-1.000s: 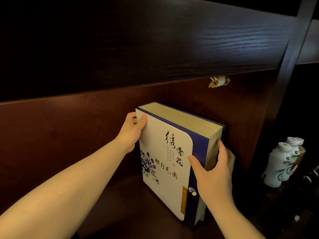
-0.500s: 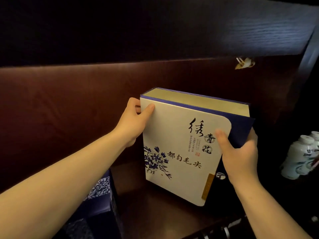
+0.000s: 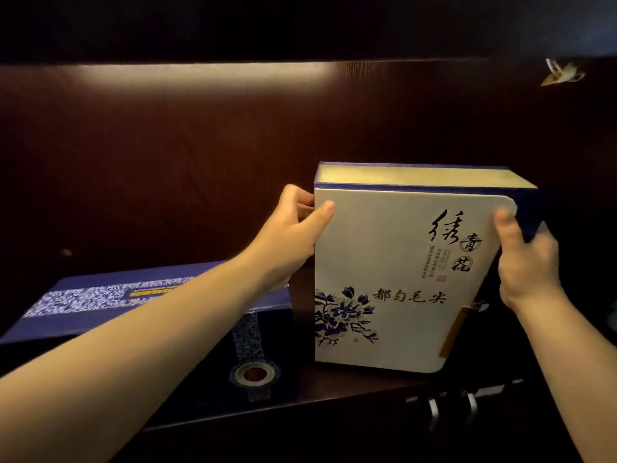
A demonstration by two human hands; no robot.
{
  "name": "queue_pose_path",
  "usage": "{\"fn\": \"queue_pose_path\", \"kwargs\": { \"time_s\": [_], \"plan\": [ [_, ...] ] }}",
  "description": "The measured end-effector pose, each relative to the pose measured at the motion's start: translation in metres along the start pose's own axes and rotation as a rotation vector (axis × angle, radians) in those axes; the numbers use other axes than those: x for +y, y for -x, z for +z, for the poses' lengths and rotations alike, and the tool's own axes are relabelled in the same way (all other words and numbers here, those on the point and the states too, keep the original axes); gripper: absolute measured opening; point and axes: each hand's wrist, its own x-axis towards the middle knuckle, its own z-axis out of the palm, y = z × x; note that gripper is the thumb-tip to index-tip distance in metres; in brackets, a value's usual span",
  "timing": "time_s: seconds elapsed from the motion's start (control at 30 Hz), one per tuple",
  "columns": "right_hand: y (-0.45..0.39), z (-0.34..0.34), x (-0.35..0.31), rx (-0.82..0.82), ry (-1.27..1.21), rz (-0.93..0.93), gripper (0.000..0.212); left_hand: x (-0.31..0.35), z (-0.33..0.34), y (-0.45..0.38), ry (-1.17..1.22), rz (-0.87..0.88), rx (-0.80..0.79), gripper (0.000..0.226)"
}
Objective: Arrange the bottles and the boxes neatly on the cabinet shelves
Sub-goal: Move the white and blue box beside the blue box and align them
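Note:
A white box [image 3: 394, 262] with blue flowers, black calligraphy and a blue spine stands upright on the dark wooden shelf [image 3: 350, 385], front face toward me. My left hand [image 3: 290, 235] grips its upper left edge, thumb on the front. My right hand [image 3: 527, 262] holds its upper right edge by the blue spine. A dark blue box [image 3: 133, 295] with a white patterned band lies flat on the same shelf, just left of the white box and under my left forearm.
The cabinet's dark back panel [image 3: 200, 145] rises behind the boxes, with the shelf above [image 3: 267, 28] close overhead. A small pale clip [image 3: 561, 73] hangs at the upper right. Metal handles [image 3: 450, 409] show below the shelf's front edge.
The white box has turned to face me squarely and now stands further right in view. The view has swung left, bringing the flat blue box fully in and the bottles out.

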Motion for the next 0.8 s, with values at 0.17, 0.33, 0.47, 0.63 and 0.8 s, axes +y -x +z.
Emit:
{"fn": "queue_pose_path", "kwargs": {
  "time_s": [0.17,0.33,0.47,0.63,0.8],
  "plan": [
    [0.004,0.004,0.004,-0.028,-0.044,0.036,0.038,-0.001,-0.004,0.021,-0.018,0.039,0.024,0.023],
    [0.002,0.004,0.009,-0.036,-0.082,0.044,0.055,0.003,-0.005,0.028,-0.043,0.007,0.025,0.023],
    [-0.002,0.006,0.015,-0.071,-0.071,0.023,0.039,-0.002,-0.012,0.029,-0.111,0.014,0.038,0.026],
    [-0.007,0.007,0.019,-0.101,-0.045,-0.015,0.035,-0.013,-0.029,0.021,-0.404,0.059,-0.038,0.065],
    [0.006,-0.006,0.037,-0.135,0.008,0.07,0.059,-0.023,-0.034,0.0,-0.395,-0.023,-0.165,0.11]
  ]
}}
